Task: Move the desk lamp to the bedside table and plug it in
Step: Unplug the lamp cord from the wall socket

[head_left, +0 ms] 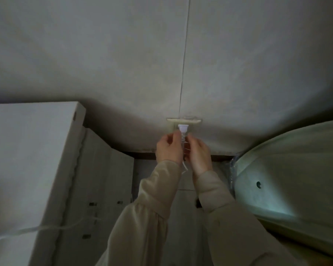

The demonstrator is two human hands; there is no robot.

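A white plug [182,128] sits against the cream wall socket plate [194,122], low on the wall. Its ribbed white cord [183,140] runs down between my two hands. My left hand [168,148] pinches the cord just below the plug. Fingers of my right hand [197,152] close on the same cord from the other side. More white cord [33,230] trails over the white bedside table [27,150] at the left. The lamp itself is out of view.
The bed's pale green edge [288,179] fills the right side, close to my right sleeve. A narrow gap of floor and panelled furniture side [104,179] lies below the socket. The room is dim.
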